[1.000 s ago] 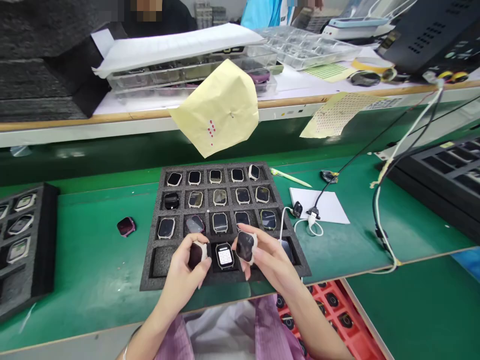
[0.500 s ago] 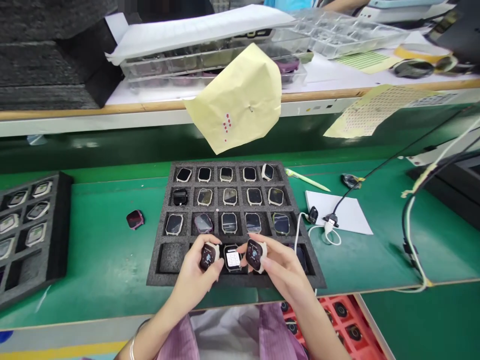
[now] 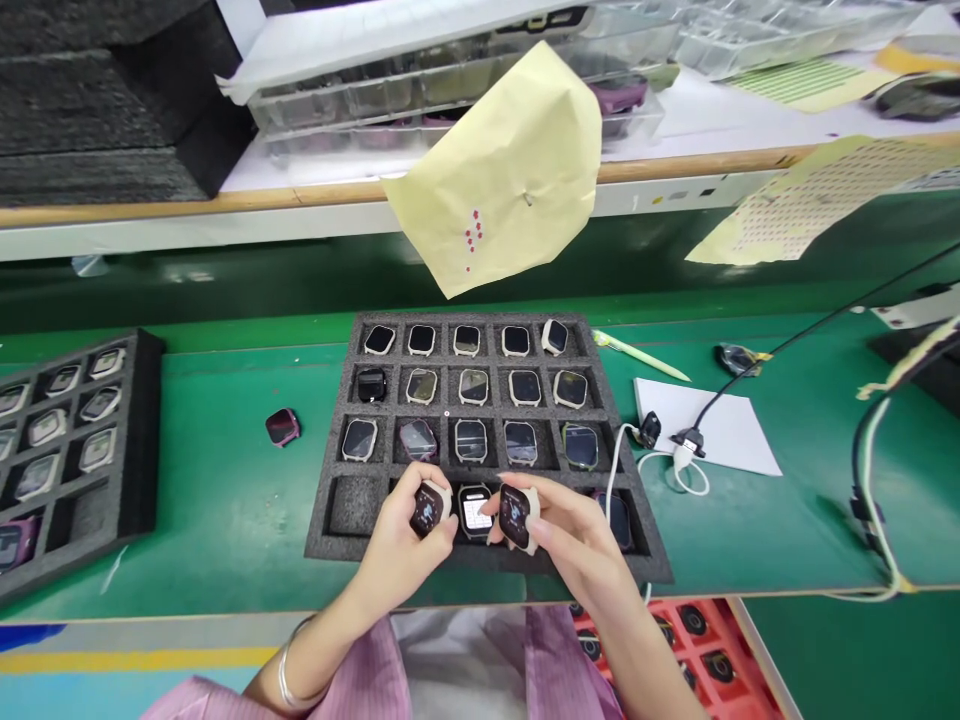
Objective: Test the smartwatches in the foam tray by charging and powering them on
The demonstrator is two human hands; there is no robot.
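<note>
My left hand (image 3: 401,545) is closed round a beige-cased smartwatch body (image 3: 429,507) with a lit screen. A second beige watch body (image 3: 517,516), its screen also lit, is gripped by my right hand (image 3: 574,540). Both hands hover over the front row of a black foam tray (image 3: 330,535) whose pockets hold several watch bodies. Between my hands, a watch with a bright white screen (image 3: 475,512) lies in its pocket. The front-left pocket (image 3: 354,503) has nothing in it.
A loose maroon watch (image 3: 283,427) lies on the green mat left of the tray. Another foam tray (image 3: 127,470) with watches stands at far left. White paper (image 3: 720,432), charger cables (image 3: 679,452) and a pen (image 3: 637,355) lie right. A yellow sheet (image 3: 502,170) hangs above. A red bin (image 3: 697,640) sits below the bench.
The screens of both held watches have lit up. My hands stay over the tray's front row. The camera has tilted down and shifted slightly left.
</note>
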